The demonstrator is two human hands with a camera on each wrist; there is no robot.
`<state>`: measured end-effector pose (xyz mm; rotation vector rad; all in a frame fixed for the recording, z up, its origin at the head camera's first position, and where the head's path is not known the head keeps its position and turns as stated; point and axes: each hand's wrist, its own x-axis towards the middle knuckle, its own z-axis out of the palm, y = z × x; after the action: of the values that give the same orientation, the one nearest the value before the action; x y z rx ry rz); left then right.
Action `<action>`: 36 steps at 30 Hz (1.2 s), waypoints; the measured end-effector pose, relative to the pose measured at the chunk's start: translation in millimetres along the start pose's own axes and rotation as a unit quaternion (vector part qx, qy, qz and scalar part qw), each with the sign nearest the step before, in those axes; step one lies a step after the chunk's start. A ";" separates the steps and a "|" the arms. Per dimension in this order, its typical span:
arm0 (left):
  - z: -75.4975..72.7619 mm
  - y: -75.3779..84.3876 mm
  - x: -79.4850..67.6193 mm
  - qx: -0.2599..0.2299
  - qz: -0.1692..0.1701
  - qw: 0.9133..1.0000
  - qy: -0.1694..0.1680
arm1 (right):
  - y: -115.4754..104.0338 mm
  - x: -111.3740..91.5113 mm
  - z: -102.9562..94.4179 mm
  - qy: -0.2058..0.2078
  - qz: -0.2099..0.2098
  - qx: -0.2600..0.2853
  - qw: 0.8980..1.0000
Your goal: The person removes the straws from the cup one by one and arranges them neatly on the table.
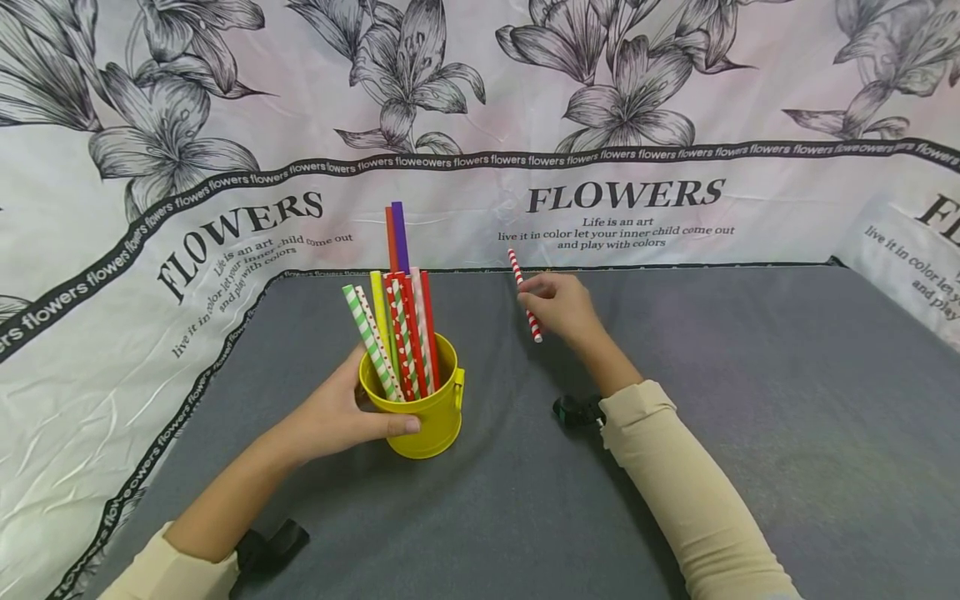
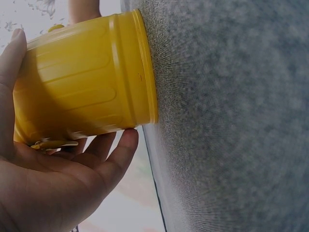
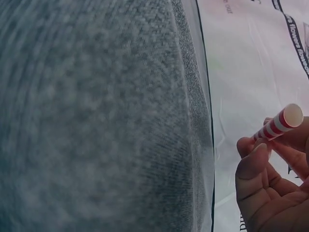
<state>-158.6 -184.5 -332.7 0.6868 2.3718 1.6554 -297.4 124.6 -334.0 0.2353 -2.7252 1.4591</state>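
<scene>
A small yellow metal bucket [image 1: 424, 427] stands upright at the middle left of the grey table, packed with several paper straws [image 1: 408, 333] in striped, spotted and plain colours. My left hand [image 1: 345, 417] grips it from the left side, thumb across the front. The left wrist view shows the fingers curled round the bucket [image 2: 87, 77] near its base. To the right and farther back, my right hand [image 1: 558, 308] pinches a red-and-white striped straw [image 1: 534, 327] between thumb and fingers. In the right wrist view that straw [image 3: 275, 126] points one hollow end toward the camera.
A grey cloth surface [image 1: 735, 417] covers the table. Behind and to the left hangs a white sheet [image 1: 465, 208] printed with flowers and lettering, meeting the table along a dark edge. Black wrist straps [image 1: 577, 411] show at both sleeves.
</scene>
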 end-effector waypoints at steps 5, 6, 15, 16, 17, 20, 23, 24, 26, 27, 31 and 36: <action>0.1 1.0 -0.1 0.001 -0.004 1.000 0.001 | 0.0 -0.9 0.8 -0.025 0.014 -0.018 0.999; 0.2 1.2 -0.1 0.002 -0.005 1.000 0.001 | 0.4 -0.8 0.8 -0.036 0.018 -0.019 0.999; 0.2 2.7 -1.1 0.008 -0.012 1.000 0.003 | 1.4 -1.1 1.2 -0.116 0.043 -0.028 0.992; 0.3 2.8 -1.2 0.009 -0.013 1.000 0.003 | 1.2 -1.3 1.3 -0.118 0.044 -0.032 0.992; 0.3 2.9 -1.2 0.009 -0.013 1.000 0.003 | 0.9 -1.6 1.3 -0.119 0.045 -0.037 0.991; 0.4 2.9 -1.2 0.011 -0.013 1.000 0.004 | -0.7 -2.5 1.7 -0.123 0.044 -0.052 0.990; 0.3 2.9 -1.2 0.010 -0.013 1.000 0.005 | -2.2 -2.9 2.3 -0.125 0.040 -0.062 0.989; 0.3 2.9 -1.2 0.010 -0.012 1.000 0.005 | -2.5 -3.0 2.4 -0.126 0.038 -0.065 0.989; 0.2 2.9 -1.2 0.010 -0.012 1.000 0.006 | -2.8 -3.2 2.4 -0.126 0.035 -0.072 0.989; 0.2 2.9 -1.1 0.010 -0.012 1.000 0.006 | -2.8 -3.3 2.3 -0.126 0.035 -0.075 0.989; 0.4 2.7 -1.0 0.010 -0.013 1.000 0.007 | -3.5 -3.7 1.6 -0.125 0.038 -0.089 0.988; 0.7 1.6 -1.1 0.010 -0.015 1.000 0.007 | -2.5 -3.3 -0.1 -0.120 0.046 -0.096 0.987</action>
<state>-156.9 -183.9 -331.6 0.6421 2.4002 1.6319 -293.8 123.6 -332.2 0.2995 -3.0840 1.2487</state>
